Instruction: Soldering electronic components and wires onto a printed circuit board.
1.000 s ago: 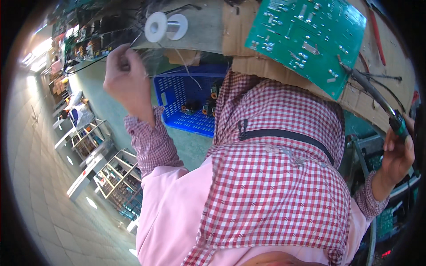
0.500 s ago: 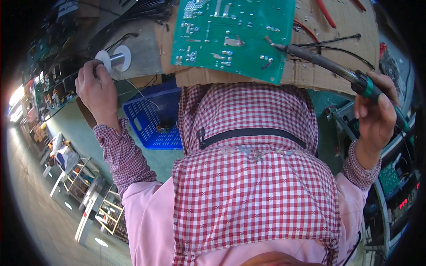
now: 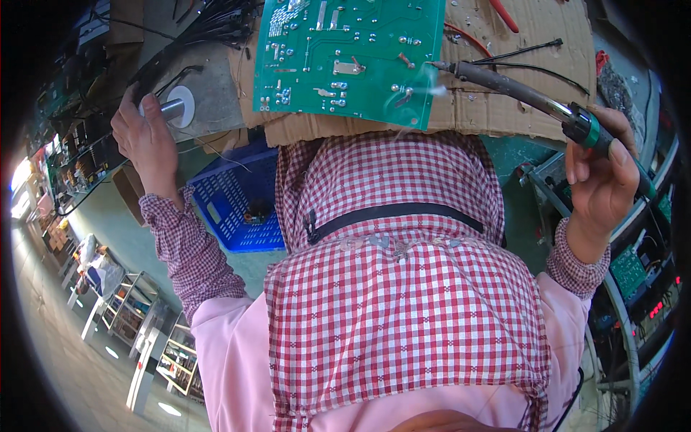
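Note:
My left hand (image 3: pixel 149 140) grips the near side of a white spool of solder wire (image 3: pixel 174 109), its fingers covering one flange. A thin loose end of wire trails from the spool over the blue basket. In my right hand (image 3: pixel 601 173) is a soldering iron (image 3: pixel 515 93) with a black and green handle, pointing left. Its tip is at the right edge of a green circuit board (image 3: pixel 309 79), close to a copper-coloured lead; whether it touches the board I cannot tell. Pale smoke drifts near the board's lower right corner. Solder joints dot the board's upward face.
Under the board lies a cardboard sheet (image 3: pixel 497 119). Black cable ties (image 3: pixel 536 66) and a red-handled tool (image 3: pixel 504 16) rest on it. A blue basket (image 3: pixel 241 230) with a small part inside stands below the table edge. Black cables (image 3: pixel 191 43) lie at far left; a metal rack with electronics stands right.
The iron's tip has moved away from the copper-coloured lead to the board's right edge, and smoke has appeared. My left hand now covers more of the spool. The whole view has shifted slightly.

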`<state>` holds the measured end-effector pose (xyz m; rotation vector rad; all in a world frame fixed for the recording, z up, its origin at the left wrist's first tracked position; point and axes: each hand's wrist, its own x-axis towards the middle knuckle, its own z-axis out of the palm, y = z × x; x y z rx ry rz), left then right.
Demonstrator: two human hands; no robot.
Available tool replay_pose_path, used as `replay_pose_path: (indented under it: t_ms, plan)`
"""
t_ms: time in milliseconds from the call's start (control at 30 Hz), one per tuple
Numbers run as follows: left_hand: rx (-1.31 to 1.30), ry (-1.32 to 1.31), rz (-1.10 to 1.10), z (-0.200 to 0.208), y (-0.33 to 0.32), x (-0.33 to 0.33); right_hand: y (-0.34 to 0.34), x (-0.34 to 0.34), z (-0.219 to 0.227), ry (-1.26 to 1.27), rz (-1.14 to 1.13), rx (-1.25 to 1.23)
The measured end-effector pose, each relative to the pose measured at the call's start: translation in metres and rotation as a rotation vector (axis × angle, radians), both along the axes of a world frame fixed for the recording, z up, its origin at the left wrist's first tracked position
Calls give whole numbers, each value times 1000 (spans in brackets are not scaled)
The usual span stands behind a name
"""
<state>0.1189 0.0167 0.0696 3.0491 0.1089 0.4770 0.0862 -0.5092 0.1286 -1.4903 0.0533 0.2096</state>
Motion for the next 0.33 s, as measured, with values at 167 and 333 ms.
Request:
replay_pose_path:
  t_ms: [167, 333]
  plan:
    - [209, 147, -153, -4, 33, 10, -10, -7, 0, -4, -213, 274]
    - [-529, -98, -147, -21, 3, 30, -64, 11, -17, -41, -632, 760]
